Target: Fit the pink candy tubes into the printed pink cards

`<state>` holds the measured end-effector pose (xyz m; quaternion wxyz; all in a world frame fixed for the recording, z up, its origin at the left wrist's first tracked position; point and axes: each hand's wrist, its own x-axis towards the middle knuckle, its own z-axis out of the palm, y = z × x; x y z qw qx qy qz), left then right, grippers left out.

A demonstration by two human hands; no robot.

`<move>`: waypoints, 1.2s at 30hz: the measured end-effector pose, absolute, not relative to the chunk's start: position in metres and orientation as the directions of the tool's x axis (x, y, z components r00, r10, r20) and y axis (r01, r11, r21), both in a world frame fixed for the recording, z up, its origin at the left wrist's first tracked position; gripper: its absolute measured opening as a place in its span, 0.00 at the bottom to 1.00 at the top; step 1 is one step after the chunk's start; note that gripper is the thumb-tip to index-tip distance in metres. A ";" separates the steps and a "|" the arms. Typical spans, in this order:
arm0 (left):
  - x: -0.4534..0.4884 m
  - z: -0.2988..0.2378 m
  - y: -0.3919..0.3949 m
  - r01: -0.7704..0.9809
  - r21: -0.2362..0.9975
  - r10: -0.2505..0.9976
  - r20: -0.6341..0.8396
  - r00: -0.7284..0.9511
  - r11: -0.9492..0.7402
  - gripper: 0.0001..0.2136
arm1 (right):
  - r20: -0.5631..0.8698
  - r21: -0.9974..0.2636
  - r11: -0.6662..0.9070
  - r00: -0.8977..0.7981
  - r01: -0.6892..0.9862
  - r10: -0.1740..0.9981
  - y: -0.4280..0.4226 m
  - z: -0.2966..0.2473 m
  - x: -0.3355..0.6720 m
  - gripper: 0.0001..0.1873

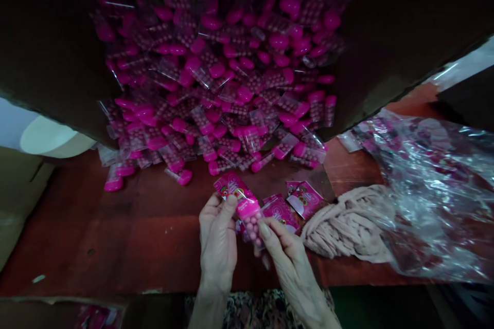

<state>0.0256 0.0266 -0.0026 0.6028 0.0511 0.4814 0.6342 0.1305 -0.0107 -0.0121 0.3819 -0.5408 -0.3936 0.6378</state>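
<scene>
My left hand and my right hand together pinch one small clear packet of pink candy balls with a pink printed header card at its top. The left thumb and fingers grip the packet's upper part; the right fingertips grip its lower end. Just right of it, a few pink printed cards lie on the red-brown table. Beyond them, a big heap of pink-capped candy packets spills out of a tipped cardboard box.
A bundle of beige cloth or string lies right of my hands. A large crinkled clear plastic bag with pink items covers the right side. A cream round object and cardboard stand at left.
</scene>
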 end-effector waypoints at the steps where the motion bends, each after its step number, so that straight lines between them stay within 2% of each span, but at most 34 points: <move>1: 0.026 -0.003 0.025 -0.708 0.669 0.821 -0.522 -0.231 0.226 0.09 | -0.383 -0.918 -0.392 -0.129 -0.055 0.915 -0.011 -0.015 0.130 0.16; 4: 0.028 -0.003 0.024 -0.708 0.641 0.812 -0.559 -0.167 0.296 0.08 | -0.359 -0.931 -0.365 -0.129 -0.023 0.924 -0.011 -0.022 0.129 0.16; 12: 0.020 -0.003 0.022 -0.710 0.567 0.816 -0.578 0.019 0.418 0.13 | -0.292 -0.956 -0.293 -0.218 0.028 0.931 -0.010 -0.019 0.135 0.14; 16: 0.021 0.001 0.021 -0.702 0.604 0.834 -0.551 -0.025 0.378 0.14 | -0.199 -0.975 -0.173 -0.190 0.142 0.962 -0.012 -0.019 0.135 0.15; 20: 0.030 0.004 0.021 -0.691 0.644 0.824 -0.553 -0.123 0.329 0.13 | 0.014 -0.939 0.049 -0.106 0.340 0.994 -0.017 -0.029 0.126 0.12; 22: 0.034 0.005 0.021 -0.694 0.656 0.800 -0.568 -0.195 0.296 0.14 | 0.090 -0.915 0.117 -0.087 0.386 0.992 -0.019 -0.033 0.121 0.12; 24: 0.033 0.004 0.020 -0.691 0.660 0.804 -0.563 -0.193 0.296 0.15 | 0.081 -0.918 0.115 -0.105 0.381 0.991 -0.019 -0.033 0.118 0.11; 30: 0.017 0.000 0.021 -0.645 0.647 0.866 -0.498 0.046 0.407 0.12 | 0.033 -0.935 0.074 -0.121 0.347 0.992 -0.013 -0.022 0.123 0.13; 36: 0.028 0.001 0.023 -0.723 0.599 0.855 -0.518 -0.021 0.345 0.10 | -0.020 -0.945 0.043 -0.191 0.323 0.981 -0.008 -0.021 0.125 0.12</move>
